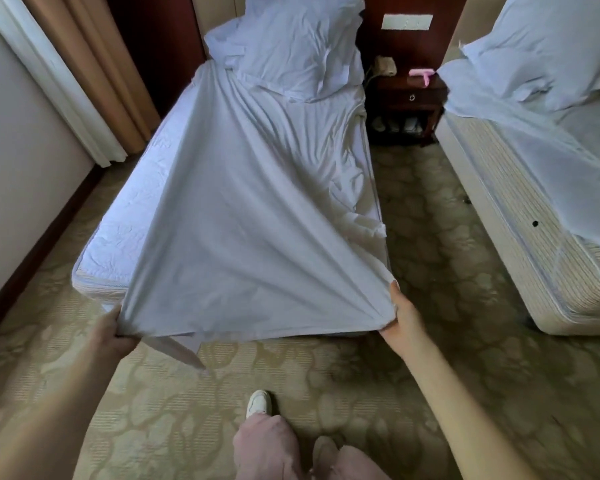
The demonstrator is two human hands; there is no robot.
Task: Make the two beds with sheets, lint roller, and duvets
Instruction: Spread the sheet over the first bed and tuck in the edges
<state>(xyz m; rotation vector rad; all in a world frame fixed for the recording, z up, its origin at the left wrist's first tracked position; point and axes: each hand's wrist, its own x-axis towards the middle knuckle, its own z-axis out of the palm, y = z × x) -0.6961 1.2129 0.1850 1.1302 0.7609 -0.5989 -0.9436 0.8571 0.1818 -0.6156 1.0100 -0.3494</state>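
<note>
The left hand (113,329) and right hand (400,311) are stretched forward, well apart. Each grips a sheet (257,230) edge, fingers apparently curled under it.

We are looking through one wide-angle camera worn on the head, facing forward and down from the foot of the quilted white mattress (125,216) under its creased white fabric sheet (257,202). We are standing close: the left hand (110,332) and right hand (404,315) are showing low in frame, and the striped beige second bed (534,244) is curving along the right edge.
</note>
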